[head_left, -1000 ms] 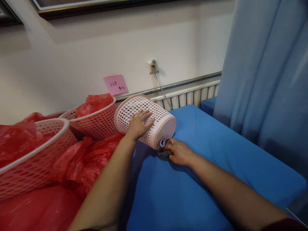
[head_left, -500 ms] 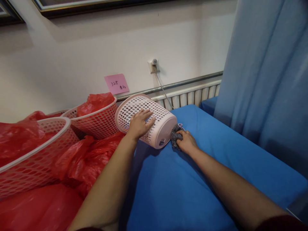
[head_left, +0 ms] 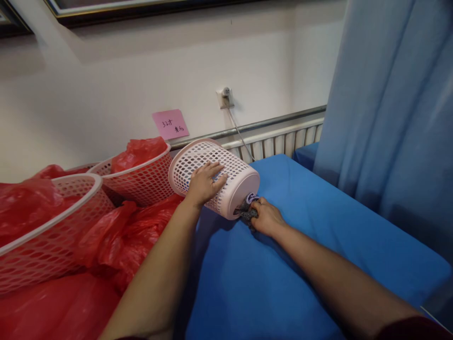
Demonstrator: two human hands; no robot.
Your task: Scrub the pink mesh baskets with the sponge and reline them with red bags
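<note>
While the left hand (head_left: 207,183) lies on the perforated wall of one pale pink plastic basket (head_left: 238,175), fingers spread and gripping nothing, the right hand (head_left: 267,218) has its fingers closed on one dark grey cloth (head_left: 249,216) at the basket's base. Basket: on its side on the blue cover (head_left: 290,264), mouth left, base right.

Handling, as judged: steady left-hand pressure against rolling; cloth bunched under the right fingertips; light, overlapping strokes over base and edge, lest the basket slide left.

Count: hands, two. Other perforated baskets at left, two plain, one near (head_left: 79,219), one far (head_left: 141,165); a further rim (head_left: 85,165) behind suggests a third. Red plastic bags (head_left: 138,236), several, total not tellable. Handwritten pink note (head_left: 171,123), one. Wall socket (head_left: 226,105) with plug (head_left: 226,91), one each. Radiator (head_left: 279,141), one. Framed pictures (head_left: 141,11), two, both cut off. Blue curtain (head_left: 389,104), far right, one.
</note>
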